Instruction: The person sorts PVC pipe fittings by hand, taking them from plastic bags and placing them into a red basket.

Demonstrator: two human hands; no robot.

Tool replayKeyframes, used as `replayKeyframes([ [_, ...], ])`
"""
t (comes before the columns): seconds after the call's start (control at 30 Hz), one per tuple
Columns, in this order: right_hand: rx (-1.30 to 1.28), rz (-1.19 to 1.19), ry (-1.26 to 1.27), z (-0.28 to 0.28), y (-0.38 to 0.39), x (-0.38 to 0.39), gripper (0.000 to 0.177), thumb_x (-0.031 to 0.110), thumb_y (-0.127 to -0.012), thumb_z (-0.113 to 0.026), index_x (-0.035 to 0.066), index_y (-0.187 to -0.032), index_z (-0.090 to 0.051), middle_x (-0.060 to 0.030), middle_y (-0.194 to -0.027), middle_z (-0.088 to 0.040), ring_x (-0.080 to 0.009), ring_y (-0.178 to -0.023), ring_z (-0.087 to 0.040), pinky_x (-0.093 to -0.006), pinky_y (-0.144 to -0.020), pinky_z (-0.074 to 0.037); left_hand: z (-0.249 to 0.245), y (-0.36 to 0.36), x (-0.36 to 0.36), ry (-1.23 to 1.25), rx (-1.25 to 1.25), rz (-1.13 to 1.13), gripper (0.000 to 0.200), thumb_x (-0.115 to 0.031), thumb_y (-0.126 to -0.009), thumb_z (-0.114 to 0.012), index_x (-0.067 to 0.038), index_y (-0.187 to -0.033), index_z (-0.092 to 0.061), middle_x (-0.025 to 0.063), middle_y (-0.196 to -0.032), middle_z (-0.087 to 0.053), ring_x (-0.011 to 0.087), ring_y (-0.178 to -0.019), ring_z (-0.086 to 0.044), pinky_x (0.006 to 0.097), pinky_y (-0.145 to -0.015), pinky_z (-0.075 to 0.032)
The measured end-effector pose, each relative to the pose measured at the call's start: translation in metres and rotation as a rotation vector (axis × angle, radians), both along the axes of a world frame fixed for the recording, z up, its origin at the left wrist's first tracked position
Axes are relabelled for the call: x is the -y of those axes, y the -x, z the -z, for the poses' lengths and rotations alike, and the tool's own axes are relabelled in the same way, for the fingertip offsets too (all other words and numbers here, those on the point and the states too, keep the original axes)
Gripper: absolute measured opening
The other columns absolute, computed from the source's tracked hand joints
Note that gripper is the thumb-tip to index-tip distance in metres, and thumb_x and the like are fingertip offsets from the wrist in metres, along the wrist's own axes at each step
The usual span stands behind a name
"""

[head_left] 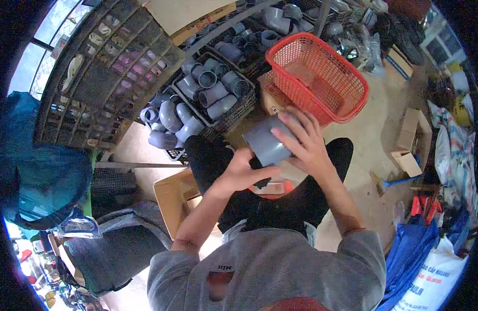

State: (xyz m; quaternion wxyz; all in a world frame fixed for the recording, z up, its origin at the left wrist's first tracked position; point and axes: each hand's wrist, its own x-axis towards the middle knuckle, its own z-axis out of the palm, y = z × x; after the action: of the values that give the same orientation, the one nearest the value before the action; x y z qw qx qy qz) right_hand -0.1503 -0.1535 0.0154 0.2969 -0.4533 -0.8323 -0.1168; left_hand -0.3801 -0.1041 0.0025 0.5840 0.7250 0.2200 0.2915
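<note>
A wide grey pipe fitting [270, 141] is held between both hands, tilted, above the lap. My left hand [247, 173] is at its lower left side, with the thumb stretched to the right and something black beside the palm. My right hand [302, 139] wraps the fitting's right side with its fingers over the top. Beyond the hands stands a red plastic basket [360, 101], tilted, next to a cardboard box [272, 96]. The fitting's far end is partly hidden by the right hand.
Crates of grey pipe fittings [213, 85] stand ahead and to the left. A large dark crate [94, 98] is at the upper left. An open cardboard box [169, 199] lies by the left knee. Cardboard [412, 137] and blue bags [412, 249] are at the right.
</note>
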Motion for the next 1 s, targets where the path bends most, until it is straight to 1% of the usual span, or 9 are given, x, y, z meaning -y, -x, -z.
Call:
replayKeyframes([
  [0.1, -0.289, 0.156, -0.064, 0.010, 0.017, -0.010, 0.096, 0.009, -0.071, -0.085, 0.015, -0.156, -0.041, -0.0201, -0.152, -0.049, -0.0434, -0.136, -0.051, -0.0522, -0.112, -0.042, -0.018, -0.011, 0.006, -0.130, -0.044, -0.172, 0.030, -0.014, -0.091, -0.077, 0.002, -0.115, -0.070, 0.0106, -0.109, -0.075, 0.0223, -0.102, -0.071, 0.0366, -0.095, -0.053],
  [0.23, -1.755, 0.039, 0.554, 0.031, 0.037, 0.019, 0.071, 0.019, -0.093, -0.069, 0.012, -0.157, -0.039, -0.0131, -0.155, -0.048, -0.0347, -0.140, -0.049, -0.0483, -0.115, -0.040, 0.004, -0.015, 0.000, -0.621, -0.129, -0.184, 0.023, -0.008, -0.084, -0.077, -0.005, -0.107, -0.076, 0.0106, -0.110, -0.076, 0.0300, -0.107, -0.071, 0.0432, -0.092, -0.057],
  [0.3, -2.591, -0.677, 0.695, 0.047, 0.037, 0.024, 0.076, 0.028, -0.095, -0.072, 0.011, -0.158, -0.034, -0.0107, -0.159, -0.045, -0.0327, -0.144, -0.044, -0.0490, -0.119, -0.038, 0.016, -0.015, 0.001, -0.959, -0.346, 0.044, 0.018, -0.010, -0.086, -0.069, -0.003, -0.102, -0.076, 0.0126, -0.111, -0.073, 0.0380, -0.108, -0.068, 0.0472, -0.092, -0.057],
  [0.47, -2.225, 0.152, 0.661, 0.078, 0.050, 0.022, 0.075, 0.045, -0.095, -0.071, 0.007, -0.151, -0.038, -0.0111, -0.138, -0.056, -0.0295, -0.128, -0.057, -0.0479, -0.107, -0.050, 0.024, -0.035, 0.019, -0.523, -0.367, -0.066, 0.025, -0.011, -0.086, -0.069, -0.005, -0.109, -0.074, 0.0133, -0.116, -0.072, 0.0363, -0.109, -0.068, 0.0469, -0.098, -0.055],
  [0.67, -2.043, -0.109, 0.666, 0.134, 0.037, 0.019, 0.100, 0.059, -0.082, -0.080, 0.002, -0.152, -0.038, -0.0137, -0.143, -0.056, -0.0290, -0.134, -0.055, -0.0457, -0.114, -0.044, 0.023, -0.035, 0.029, 0.802, 0.238, -0.135, 0.047, -0.009, -0.088, -0.078, -0.002, -0.132, -0.062, 0.0094, -0.123, -0.070, 0.0212, -0.110, -0.069, 0.0381, -0.096, -0.056],
  [0.77, -1.982, -0.146, 0.618, 0.147, 0.036, 0.008, 0.110, 0.055, -0.075, -0.087, 0.001, -0.155, -0.033, -0.0137, -0.146, -0.053, -0.0298, -0.134, -0.055, -0.0458, -0.114, -0.045, 0.019, -0.028, 0.027, 0.944, 0.318, -0.214, 0.049, -0.004, -0.088, -0.076, -0.002, -0.134, -0.060, 0.0098, -0.125, -0.069, 0.0199, -0.112, -0.068, 0.0356, -0.092, -0.056],
  [0.83, -1.815, -0.097, 0.633, 0.144, 0.024, 0.002, 0.107, 0.045, -0.079, -0.087, 0.003, -0.158, -0.029, -0.0145, -0.150, -0.049, -0.0297, -0.136, -0.053, -0.0453, -0.112, -0.046, 0.017, -0.029, 0.024, 0.849, 0.347, -0.259, 0.036, -0.004, -0.088, -0.076, -0.001, -0.123, -0.067, 0.0086, -0.116, -0.073, 0.0188, -0.105, -0.071, 0.0352, -0.086, -0.057],
  [0.9, -1.882, -0.092, 0.645, 0.080, 0.032, 0.004, 0.087, 0.008, -0.081, -0.076, 0.003, -0.157, -0.034, -0.0142, -0.142, -0.055, -0.0255, -0.120, -0.062, -0.0408, -0.106, -0.050, 0.007, -0.026, 0.018, -0.092, -0.052, -0.358, 0.018, -0.006, -0.091, -0.076, -0.001, -0.108, -0.073, 0.0080, -0.101, -0.076, 0.0136, -0.088, -0.072, 0.0317, -0.078, -0.056],
  [1.0, -1.980, -0.068, 0.690, 0.080, 0.043, 0.008, 0.077, 0.011, -0.083, -0.079, 0.003, -0.150, -0.042, -0.0121, -0.137, -0.057, -0.0246, -0.121, -0.061, -0.0402, -0.105, -0.050, 0.023, -0.029, 0.018, -0.291, -0.035, -0.345, 0.013, -0.006, -0.087, -0.078, -0.003, -0.100, -0.075, 0.0107, -0.096, -0.078, 0.0201, -0.091, -0.076, 0.0348, -0.082, -0.057],
])
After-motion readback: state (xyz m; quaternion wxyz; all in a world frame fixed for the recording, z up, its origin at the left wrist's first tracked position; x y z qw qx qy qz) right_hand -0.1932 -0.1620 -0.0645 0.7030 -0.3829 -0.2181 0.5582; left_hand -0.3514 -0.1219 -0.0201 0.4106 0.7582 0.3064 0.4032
